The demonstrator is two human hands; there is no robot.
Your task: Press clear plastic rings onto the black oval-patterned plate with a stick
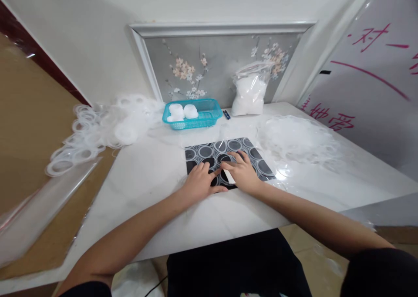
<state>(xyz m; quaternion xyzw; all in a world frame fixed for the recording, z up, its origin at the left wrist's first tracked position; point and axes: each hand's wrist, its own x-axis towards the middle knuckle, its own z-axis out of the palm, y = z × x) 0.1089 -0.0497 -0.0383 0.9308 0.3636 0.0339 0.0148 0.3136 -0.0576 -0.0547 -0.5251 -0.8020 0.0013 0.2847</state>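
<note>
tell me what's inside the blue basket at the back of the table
The blue basket holds two round white pieces at its left end; the right part looks bare. Its near wall hides the floor below them, so whether anything more lies underneath cannot be seen.

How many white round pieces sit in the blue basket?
3 show in the blue basket: one at its left, one to its right, one flatter in front. More may lie hidden beneath.

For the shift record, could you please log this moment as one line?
left hand: flat on black circle-patterned mat | right hand: on mat, touching small white piece | turquoise plastic basket: behind
</note>
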